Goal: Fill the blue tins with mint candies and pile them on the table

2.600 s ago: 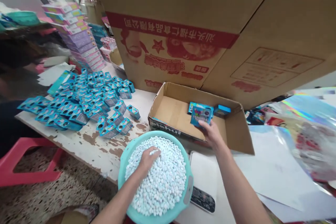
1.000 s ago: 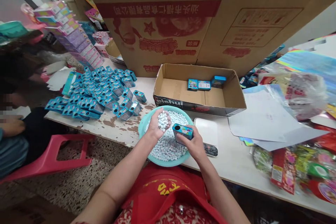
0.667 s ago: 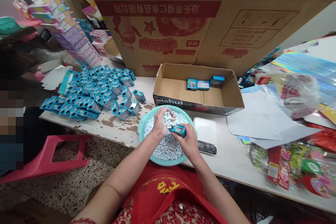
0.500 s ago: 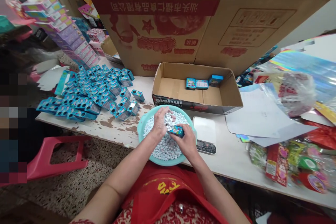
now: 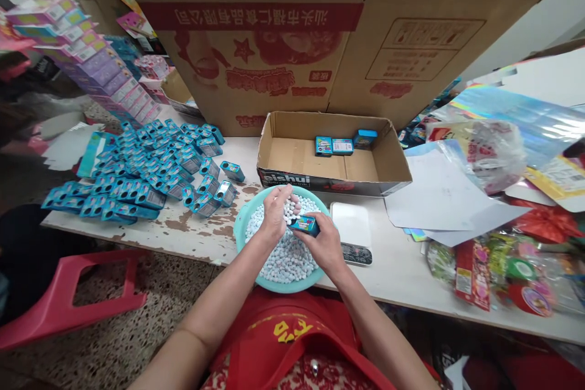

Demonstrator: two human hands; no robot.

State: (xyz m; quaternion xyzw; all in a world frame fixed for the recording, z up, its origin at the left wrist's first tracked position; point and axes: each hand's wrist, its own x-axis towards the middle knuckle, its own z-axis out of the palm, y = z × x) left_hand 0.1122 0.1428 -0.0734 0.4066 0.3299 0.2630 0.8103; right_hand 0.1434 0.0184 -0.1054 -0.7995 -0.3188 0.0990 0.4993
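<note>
My left hand (image 5: 276,213) is cupped around a heap of small white candies (image 5: 290,210), held over a light green basin (image 5: 241,219). In my right hand (image 5: 327,241) is a small blue candy box (image 5: 305,225), gripped between thumb and fingers and lying on its side. The box's end meets the candies in my left palm. Below both hands, loose white candies (image 5: 286,262) fill the basin. Several similar blue boxes (image 5: 169,158) with dark round holes stand crowded on the table to the left.
An open cardboard tray (image 5: 292,161) behind the basin holds 3 blue boxes. A digital scale (image 5: 351,225) sits right of the basin. White sheets (image 5: 429,195) and packaged sweets (image 5: 475,271) lie farther right. Large cartons (image 5: 274,55) rise behind; a pink stool (image 5: 68,292) stands left.
The camera view has shifted slightly to the right. The candy heap in my left hand looks smaller, and the blue box is still held against it.
</note>
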